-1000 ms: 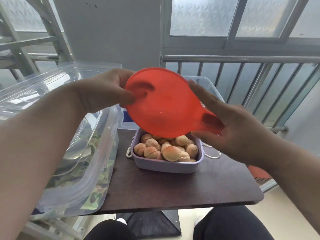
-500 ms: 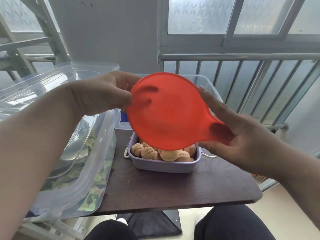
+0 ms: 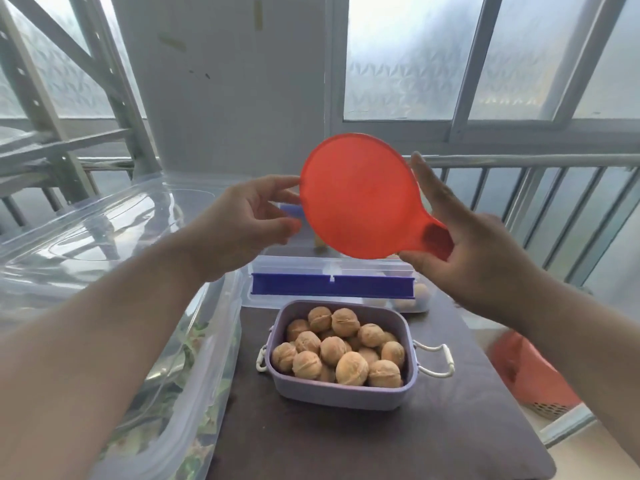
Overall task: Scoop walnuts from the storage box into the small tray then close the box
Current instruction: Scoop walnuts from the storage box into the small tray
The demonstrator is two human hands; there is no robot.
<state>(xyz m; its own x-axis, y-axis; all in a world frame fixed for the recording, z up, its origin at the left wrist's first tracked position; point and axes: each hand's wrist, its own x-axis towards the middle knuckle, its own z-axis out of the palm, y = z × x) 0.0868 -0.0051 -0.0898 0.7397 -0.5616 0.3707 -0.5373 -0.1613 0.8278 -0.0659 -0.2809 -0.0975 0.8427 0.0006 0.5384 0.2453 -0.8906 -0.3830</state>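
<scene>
Both hands hold a red round scoop [image 3: 356, 195] up in the air, above and behind the small tray. My right hand [image 3: 474, 258] grips its short handle, thumb underneath and forefinger stretched up along the right rim. With curved forefinger and thumb, my left hand [image 3: 249, 216] pinches the left rim. The small lilac tray [image 3: 341, 393] stands on the dark table [image 3: 346, 441], heaped with walnuts [image 3: 341, 348]. Behind it stands the clear storage box [image 3: 332, 271] with a blue latch bar, a few walnuts showing through its right side.
A large clear lidded tub [image 3: 114, 292] with green leaves inside fills the left side, against the table. A red basket [image 3: 530, 372] sits on the floor at the right. Metal railing and frosted windows run behind.
The scoop has risen away from the tray, so the whole tray and the storage box now show. My left thumb has slipped off the scoop's face to its left rim.
</scene>
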